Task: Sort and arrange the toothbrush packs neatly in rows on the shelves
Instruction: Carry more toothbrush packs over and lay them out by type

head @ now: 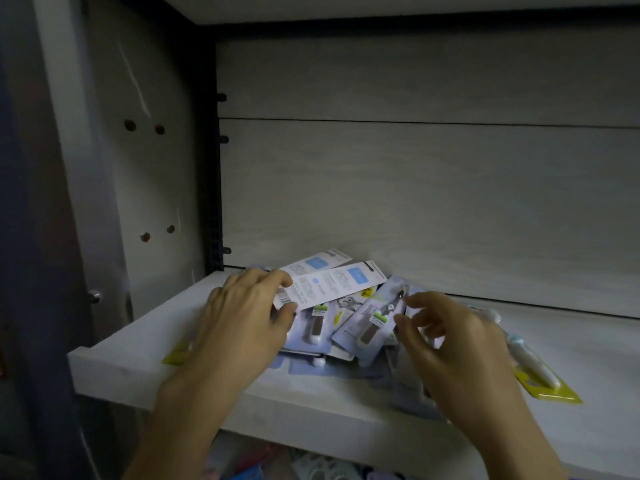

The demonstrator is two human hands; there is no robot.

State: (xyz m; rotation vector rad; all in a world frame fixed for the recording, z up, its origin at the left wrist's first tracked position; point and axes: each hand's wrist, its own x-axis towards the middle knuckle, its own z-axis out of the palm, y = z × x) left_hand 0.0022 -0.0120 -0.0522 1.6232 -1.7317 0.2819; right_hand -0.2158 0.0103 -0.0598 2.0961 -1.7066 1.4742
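Note:
A loose heap of toothbrush packs [349,327] lies on the white shelf [145,344], some face up in lilac blisters, some turned over. My left hand [242,317] pinches the near end of a white pack lying back side up [332,285], thumb under its edge and fingers on top. My right hand [446,337] hovers over the right side of the heap with its fingers loosely curled and holds nothing. A yellow-backed pack [540,375] lies apart at the right, partly behind my right wrist.
The shelf's dark back post [216,188] and the pale side wall [138,168] close the left. A grey back panel [433,188] stands behind the heap. More goods show dimly on the shelf below [298,465]. A yellow corner [176,353] sticks out under my left hand.

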